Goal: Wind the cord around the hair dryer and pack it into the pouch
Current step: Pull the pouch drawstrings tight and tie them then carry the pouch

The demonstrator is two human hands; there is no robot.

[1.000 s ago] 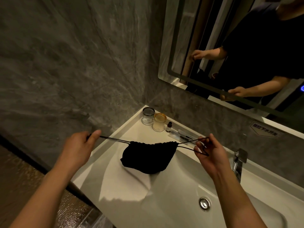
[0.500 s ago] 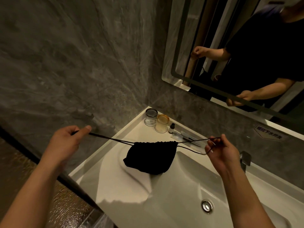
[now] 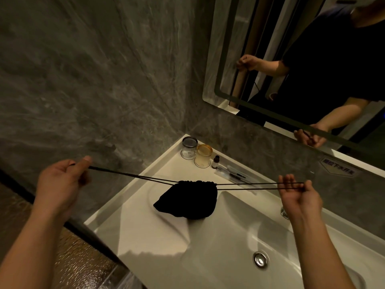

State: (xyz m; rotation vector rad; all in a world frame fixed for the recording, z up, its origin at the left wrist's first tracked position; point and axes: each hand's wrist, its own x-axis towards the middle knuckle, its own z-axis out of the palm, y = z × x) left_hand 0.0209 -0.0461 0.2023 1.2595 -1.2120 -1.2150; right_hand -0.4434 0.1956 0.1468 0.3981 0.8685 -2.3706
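A black drawstring pouch [image 3: 188,200] hangs bulging above the white sink counter [image 3: 145,232], its mouth gathered tight. The hair dryer is hidden; I cannot see inside the pouch. My left hand [image 3: 62,181] pinches the left drawstring loop [image 3: 133,175] between thumb and fingers, out past the counter's left edge. My right hand [image 3: 298,193] holds the right drawstring loop [image 3: 250,186] hooked over its fingers, near the faucet. Both strings are pulled taut and nearly level.
At the back left corner of the counter stand a clear jar [image 3: 189,147], an amber-lidded jar [image 3: 203,155] and a small dark bottle [image 3: 215,161], with wrapped toiletries [image 3: 233,174] beside them. The basin drain [image 3: 260,260] lies lower right. A mirror [image 3: 302,59] hangs above; grey stone wall at left.
Both hands have moved farther apart, drawing the strings longer and tauter. The pouch mouth has cinched narrower and the pouch hangs a little higher.
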